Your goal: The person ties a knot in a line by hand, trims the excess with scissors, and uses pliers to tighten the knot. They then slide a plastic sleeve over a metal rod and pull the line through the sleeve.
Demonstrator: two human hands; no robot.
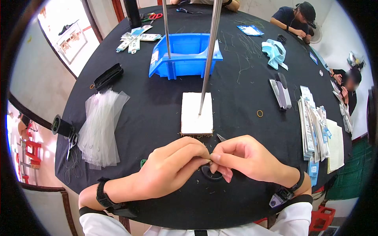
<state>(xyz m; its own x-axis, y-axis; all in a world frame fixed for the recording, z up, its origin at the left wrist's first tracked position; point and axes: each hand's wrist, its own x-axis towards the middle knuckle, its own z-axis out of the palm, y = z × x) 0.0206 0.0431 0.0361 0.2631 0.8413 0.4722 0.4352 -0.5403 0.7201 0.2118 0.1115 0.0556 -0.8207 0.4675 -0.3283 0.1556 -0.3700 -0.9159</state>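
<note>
In front of me, my left hand point(177, 161) and my right hand point(246, 157) meet fingertip to fingertip. Both are closed in a pinch, and whatever lies between the fingers is too small to make out. Under the fingers, partly hidden, are scissors with a black handle loop point(212, 176) and a pointed metal tip showing above the right hand. Just beyond the hands lies a white block point(191, 118), with a thin metal rod point(208, 59) slanting up from it. A small green item point(143, 162) peeks out behind my left hand.
A blue bin point(185, 67) stands beyond the block. To the left are clear plastic sleeves point(100, 129), a black case point(109, 76), a thread spool point(61, 126) and scissors point(72, 143). On the right lie a stapler point(280, 92) and stacked cards point(309, 126). Several people sit around the table.
</note>
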